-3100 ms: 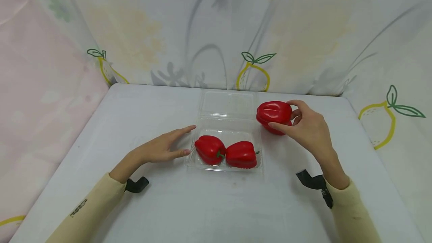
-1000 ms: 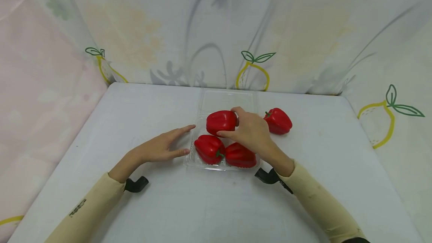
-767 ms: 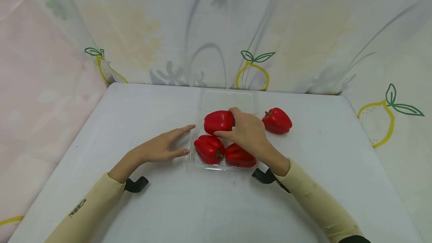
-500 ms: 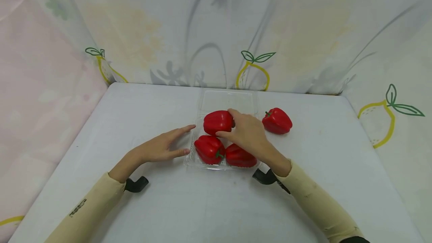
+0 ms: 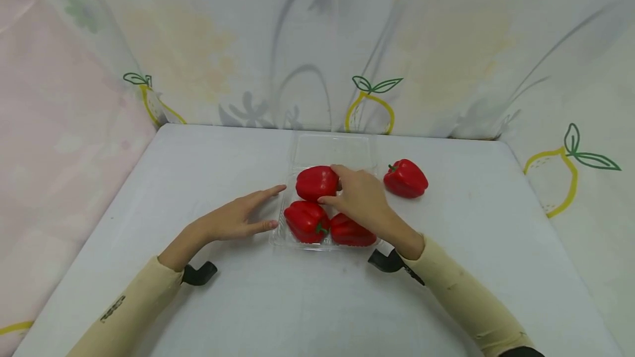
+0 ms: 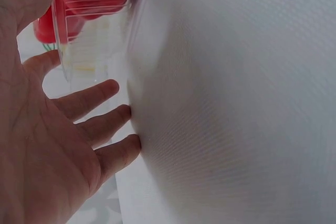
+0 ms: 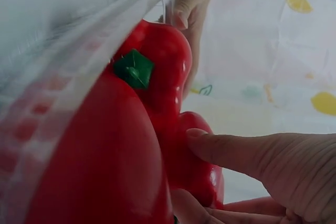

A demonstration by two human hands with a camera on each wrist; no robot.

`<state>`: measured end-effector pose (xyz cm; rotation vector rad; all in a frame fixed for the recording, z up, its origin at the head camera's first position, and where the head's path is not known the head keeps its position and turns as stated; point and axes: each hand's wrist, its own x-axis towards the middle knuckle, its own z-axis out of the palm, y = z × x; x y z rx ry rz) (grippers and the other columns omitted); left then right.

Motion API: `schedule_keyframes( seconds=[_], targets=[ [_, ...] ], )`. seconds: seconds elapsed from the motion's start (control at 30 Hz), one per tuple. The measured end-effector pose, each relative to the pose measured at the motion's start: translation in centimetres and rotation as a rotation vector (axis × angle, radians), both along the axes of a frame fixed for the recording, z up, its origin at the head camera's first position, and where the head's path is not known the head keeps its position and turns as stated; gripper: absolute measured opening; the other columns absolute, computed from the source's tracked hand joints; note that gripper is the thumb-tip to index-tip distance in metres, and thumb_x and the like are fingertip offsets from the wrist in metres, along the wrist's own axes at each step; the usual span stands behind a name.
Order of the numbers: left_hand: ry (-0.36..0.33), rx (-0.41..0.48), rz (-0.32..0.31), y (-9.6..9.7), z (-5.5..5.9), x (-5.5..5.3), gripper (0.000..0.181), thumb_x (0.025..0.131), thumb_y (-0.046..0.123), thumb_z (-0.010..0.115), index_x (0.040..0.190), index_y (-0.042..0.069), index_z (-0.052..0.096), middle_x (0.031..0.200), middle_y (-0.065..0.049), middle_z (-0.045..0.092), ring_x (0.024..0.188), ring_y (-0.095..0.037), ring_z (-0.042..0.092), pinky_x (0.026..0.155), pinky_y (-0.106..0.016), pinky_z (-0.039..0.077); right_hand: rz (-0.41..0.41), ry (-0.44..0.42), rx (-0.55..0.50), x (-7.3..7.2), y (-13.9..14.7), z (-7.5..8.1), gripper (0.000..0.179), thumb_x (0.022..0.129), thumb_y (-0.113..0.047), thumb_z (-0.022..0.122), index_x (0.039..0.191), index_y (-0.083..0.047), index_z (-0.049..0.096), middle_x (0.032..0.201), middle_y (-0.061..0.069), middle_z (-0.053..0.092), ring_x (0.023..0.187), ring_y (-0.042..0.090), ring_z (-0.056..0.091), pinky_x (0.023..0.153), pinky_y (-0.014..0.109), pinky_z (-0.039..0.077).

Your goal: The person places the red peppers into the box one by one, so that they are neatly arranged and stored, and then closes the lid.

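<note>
A clear plastic clamshell tray [image 5: 278, 240] stands mid-table with its lid [image 5: 347, 150] lying open behind it. Two red peppers lie in its front half, one on the left [image 5: 305, 220] and one on the right [image 5: 349, 231]. My right hand [image 5: 333, 185] grips a third red pepper [image 5: 315, 182] at the tray's back left, thumb below and fingers over it. In the right wrist view the thumb [image 7: 247, 153] presses this pepper [image 7: 199, 166]. My left hand [image 5: 270, 207] lies flat and open against the tray's left side; the left wrist view shows its palm [image 6: 42, 145] beside the tray wall [image 6: 89, 51].
A fourth red pepper [image 5: 405, 178] lies on the white table [image 5: 307, 302] to the right of the lid. Lemon-print cloth walls [image 5: 446, 59] close off the back and right, and a pink cloth [image 5: 59, 136] the left.
My right hand carried a pepper from the table's right side over to the tray and lowered it into the back left. The fourth pepper came into view. The left hand stayed still.
</note>
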<state>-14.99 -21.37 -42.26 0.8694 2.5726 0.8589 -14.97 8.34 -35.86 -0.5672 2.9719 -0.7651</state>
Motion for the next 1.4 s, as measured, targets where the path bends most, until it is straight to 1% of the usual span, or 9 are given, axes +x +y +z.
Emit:
schedule_keyframes(
  seconds=[0.37,0.6,0.73,0.83,0.9,1.0,1.07,1.17,1.4],
  targets=[
    [0.009,-0.009,0.004,-0.1,0.1,0.2,0.080,0.091,0.055,0.062,0.157,0.025,0.027,0.157,0.001,0.033,0.142,-0.024,0.033,0.107,-0.057,0.036,-0.031,-0.036,0.041,0.1,-1.4,-0.2,0.067,0.077,-0.036,0.085,0.131,-0.008,0.058,0.100,0.007,0.071,0.086,0.024,0.066,0.073,0.041,0.058],
    [0.009,-0.009,0.002,-0.4,0.0,0.2,0.079,0.092,0.055,0.061,0.157,0.027,0.026,0.156,0.001,0.034,0.142,-0.024,0.034,0.106,-0.057,0.037,-0.032,-0.042,0.069,0.1,-1.9,-0.2,0.067,0.076,-0.035,0.086,0.129,-0.007,0.058,0.100,0.007,0.071,0.086,0.024,0.066,0.075,0.041,0.059],
    [0.005,0.001,-0.007,-0.4,0.1,0.3,0.079,0.092,0.055,0.061,0.157,0.026,0.026,0.156,0.001,0.035,0.141,-0.023,0.034,0.107,-0.056,0.037,-0.011,-0.038,0.104,0.0,-2.0,-0.1,0.058,0.077,-0.035,0.085,0.120,-0.006,0.059,0.093,0.007,0.070,0.079,0.023,0.064,0.071,0.039,0.059],
    [0.007,0.003,-0.009,-0.3,0.1,0.3,0.079,0.093,0.055,0.060,0.157,0.026,0.026,0.156,0.001,0.035,0.141,-0.023,0.034,0.108,-0.055,0.036,0.022,-0.029,0.147,-0.1,-1.9,-0.2,0.049,0.080,-0.036,0.083,0.109,-0.006,0.059,0.082,0.006,0.067,0.070,0.021,0.062,0.065,0.036,0.058],
    [0.002,0.001,-0.008,-0.3,0.1,0.3,0.079,0.093,0.055,0.060,0.158,0.026,0.026,0.156,0.001,0.034,0.142,-0.023,0.034,0.108,-0.056,0.036,0.047,-0.038,0.173,-0.2,-1.7,-0.4,0.046,0.082,-0.036,0.081,0.107,-0.005,0.058,0.079,0.005,0.065,0.067,0.019,0.060,0.062,0.034,0.057],
    [-0.005,-0.008,-0.004,-0.2,0.1,0.3,0.079,0.092,0.056,0.060,0.158,0.028,0.025,0.156,0.002,0.033,0.142,-0.023,0.033,0.108,-0.056,0.035,0.081,-0.064,0.202,-0.2,-1.4,-0.6,0.049,0.086,-0.034,0.078,0.117,-0.001,0.058,0.081,0.007,0.066,0.067,0.020,0.060,0.062,0.033,0.057],
    [-0.006,-0.007,-0.005,-0.2,0.1,0.3,0.080,0.092,0.056,0.060,0.158,0.028,0.025,0.156,0.002,0.033,0.142,-0.023,0.033,0.108,-0.056,0.035,0.097,-0.082,0.210,-0.3,-1.2,-0.6,0.055,0.088,-0.031,0.076,0.127,0.002,0.055,0.087,0.009,0.067,0.070,0.020,0.060,0.064,0.034,0.057],
    [-0.003,-0.008,-0.005,-0.2,0.1,0.3,0.080,0.092,0.057,0.060,0.158,0.028,0.025,0.156,0.002,0.034,0.142,-0.023,0.033,0.108,-0.056,0.035,0.108,-0.098,0.216,-0.4,-1.1,-0.6,0.060,0.090,-0.027,0.074,0.136,0.004,0.050,0.091,0.011,0.068,0.072,0.022,0.061,0.065,0.034,0.057],
    [-0.008,0.012,-0.019,0.0,0.0,0.1,0.078,0.092,0.055,0.061,0.157,0.029,0.026,0.156,0.002,0.033,0.143,-0.022,0.031,0.109,-0.053,0.035,0.136,-0.059,0.307,-0.6,-1.8,-0.6,0.060,0.093,-0.025,0.069,0.142,0.002,0.047,0.088,0.009,0.068,0.076,0.021,0.062,0.068,0.034,0.057]
  ],
)
